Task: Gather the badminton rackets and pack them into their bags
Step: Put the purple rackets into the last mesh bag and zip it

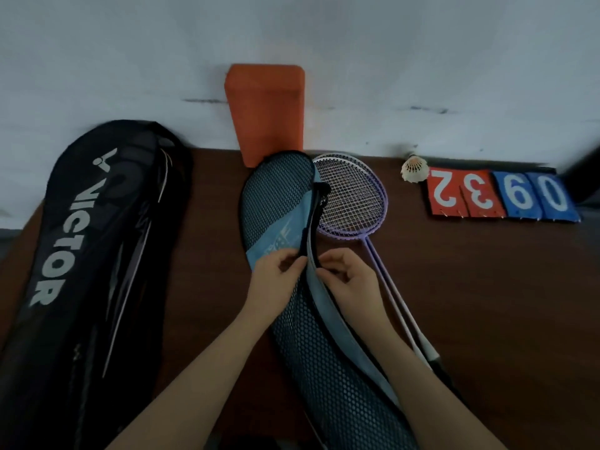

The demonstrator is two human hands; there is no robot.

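Black Victor bag (94,241) lying well to the left of both hands, rackets showing at its open edge. Blue mesh bag (276,203) running under and between the hands; orange block (264,112) standing beyond it. Two purple rackets (352,196) lying just right of the right hand, heads partly tucked under the bag's lip. Scoreboard cards (500,196) and shuttlecock (414,168) sitting far right.

Left hand (276,271) pinching one side of the zipper seam; right hand (349,274) pinching the other, likely at the pull. Step in hand looks like opening the mouth. Next: spreading it wide, then sliding both rackets in head first.
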